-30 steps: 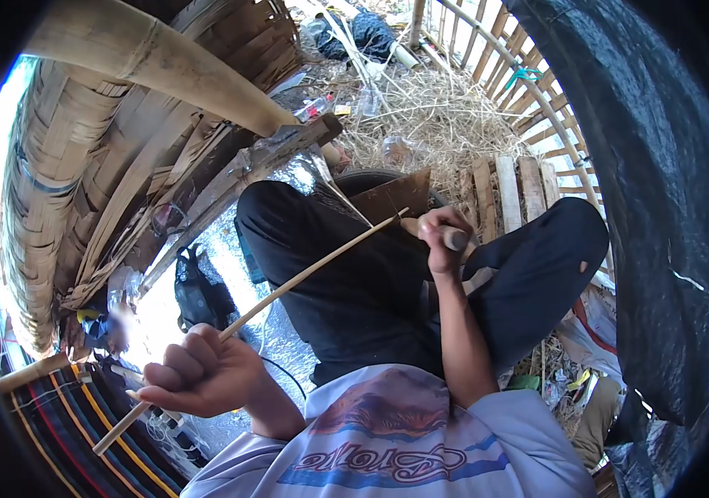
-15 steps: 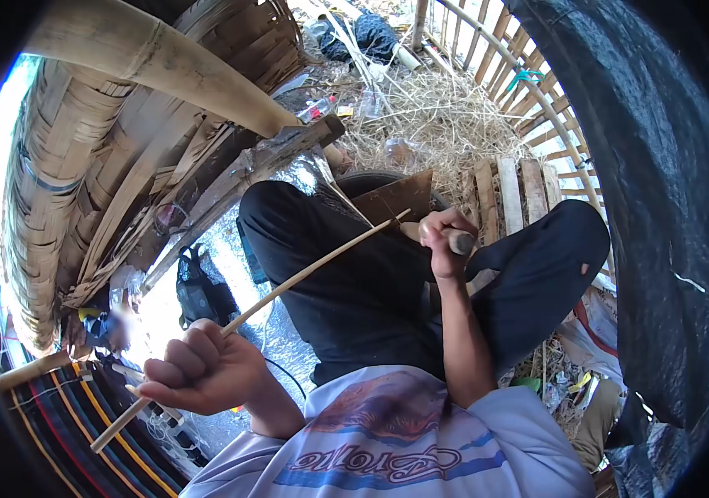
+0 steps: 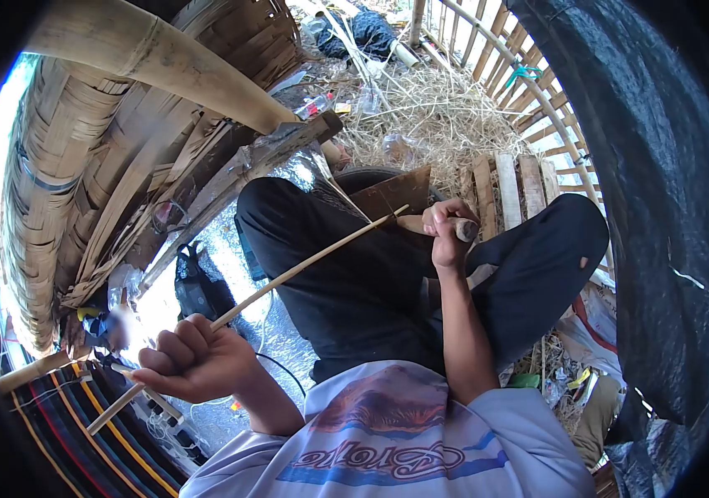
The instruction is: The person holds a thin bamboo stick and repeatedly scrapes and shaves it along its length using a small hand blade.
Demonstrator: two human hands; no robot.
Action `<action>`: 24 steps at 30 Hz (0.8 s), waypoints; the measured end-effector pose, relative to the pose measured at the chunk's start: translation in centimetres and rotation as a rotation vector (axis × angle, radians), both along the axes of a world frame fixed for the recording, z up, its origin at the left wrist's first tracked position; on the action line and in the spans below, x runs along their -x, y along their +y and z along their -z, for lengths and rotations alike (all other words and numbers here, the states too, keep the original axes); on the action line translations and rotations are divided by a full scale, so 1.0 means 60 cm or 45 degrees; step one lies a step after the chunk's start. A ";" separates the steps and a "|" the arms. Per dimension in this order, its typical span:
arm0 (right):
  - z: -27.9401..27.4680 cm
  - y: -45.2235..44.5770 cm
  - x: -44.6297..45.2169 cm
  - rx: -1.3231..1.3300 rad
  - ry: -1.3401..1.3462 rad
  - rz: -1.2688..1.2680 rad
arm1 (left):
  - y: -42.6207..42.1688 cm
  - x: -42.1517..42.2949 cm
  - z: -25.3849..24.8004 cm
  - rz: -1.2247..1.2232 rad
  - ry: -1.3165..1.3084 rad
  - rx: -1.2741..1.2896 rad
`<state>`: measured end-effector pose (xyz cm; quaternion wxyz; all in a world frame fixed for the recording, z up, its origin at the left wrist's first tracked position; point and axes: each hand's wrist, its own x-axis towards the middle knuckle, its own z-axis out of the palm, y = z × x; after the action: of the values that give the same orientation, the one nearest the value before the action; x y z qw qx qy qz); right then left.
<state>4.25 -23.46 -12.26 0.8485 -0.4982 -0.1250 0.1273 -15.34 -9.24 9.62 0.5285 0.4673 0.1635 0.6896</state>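
My left hand (image 3: 198, 363) is closed around a long, thin, pale bamboo stick (image 3: 305, 266). The lower end of the stick sticks out below the fist; its other end slants up to the right, over my legs. In my right hand (image 3: 449, 232) is a wooden-handled knife (image 3: 465, 230), its butt facing me. The stick's far tip lies beside the front of this handle; the blade is hard to make out, so I cannot tell whether they touch. Just beyond the tip is a flat, rusty brown plate (image 3: 392, 191).
My crossed legs (image 3: 354, 290) lie under both hands. A thick bamboo pole (image 3: 163, 62) and woven bamboo panels (image 3: 64, 183) are at the left. Straw (image 3: 437, 116) and wooden slats (image 3: 508, 191) lie ahead. Black plastic sheeting (image 3: 645, 166) hangs at the right, a black bag (image 3: 201, 286) at the left.
The left fist and the stick have shifted slightly up and to the left. My right hand has turned a little, still on the handle.
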 end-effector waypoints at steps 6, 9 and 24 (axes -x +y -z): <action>-0.030 -0.006 0.022 -0.179 0.064 -0.084 | -0.003 -0.003 -0.002 0.202 -0.033 -0.055; -0.010 0.011 0.013 0.472 -0.433 0.014 | -0.003 -0.006 -0.001 0.128 -0.019 -0.063; -0.019 0.009 0.013 0.236 -0.214 -0.078 | 0.005 -0.010 -0.004 0.201 -0.001 -0.093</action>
<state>3.49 -22.91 -11.14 0.7810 -0.5795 -0.1985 0.1220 -14.73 -8.95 9.88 0.5639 0.4973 0.1008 0.6516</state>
